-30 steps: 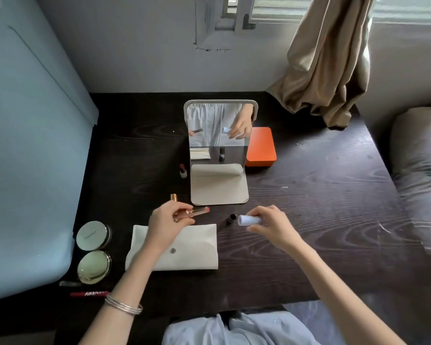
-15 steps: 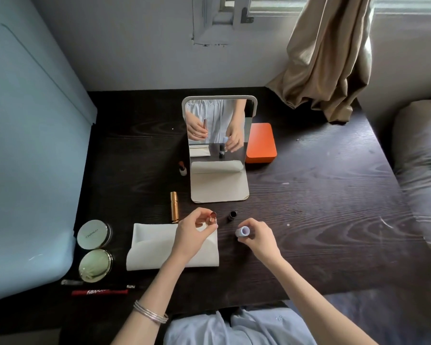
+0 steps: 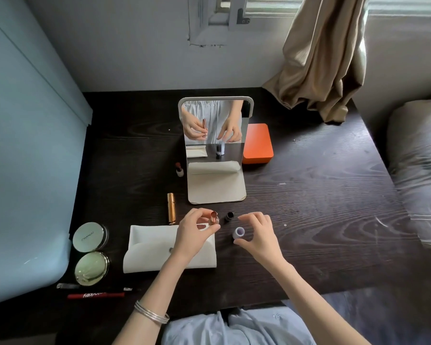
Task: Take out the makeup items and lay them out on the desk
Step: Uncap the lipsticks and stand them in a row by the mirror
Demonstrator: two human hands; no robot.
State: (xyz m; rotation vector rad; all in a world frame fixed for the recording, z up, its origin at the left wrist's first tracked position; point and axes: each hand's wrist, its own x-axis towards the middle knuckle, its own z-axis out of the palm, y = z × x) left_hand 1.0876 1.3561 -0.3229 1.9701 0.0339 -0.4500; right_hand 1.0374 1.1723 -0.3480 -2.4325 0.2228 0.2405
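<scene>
Rose-gold lipstick tube (image 3: 213, 218) stands upright above the white pouch's (image 3: 157, 247) far right corner, pinched by the left hand (image 3: 194, 235). Lavender tube (image 3: 239, 232) stands free on the tabletop (image 3: 321, 207), just beside a black tube (image 3: 229, 217). Right hand (image 3: 259, 237) hovers around it, fingers spread, not gripping. Gold tube (image 3: 171, 207) lies left; mirror (image 3: 215, 148) behind.

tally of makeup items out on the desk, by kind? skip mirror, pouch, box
Round compacts: 2, white-lidded, gold
Upright tubes: 4, red-tipped, rose-gold, in left hand, black, lilac
Gold tube lying flat: 1
Red pencil: 1
Clear slim stick: 1
Total: 9
</scene>
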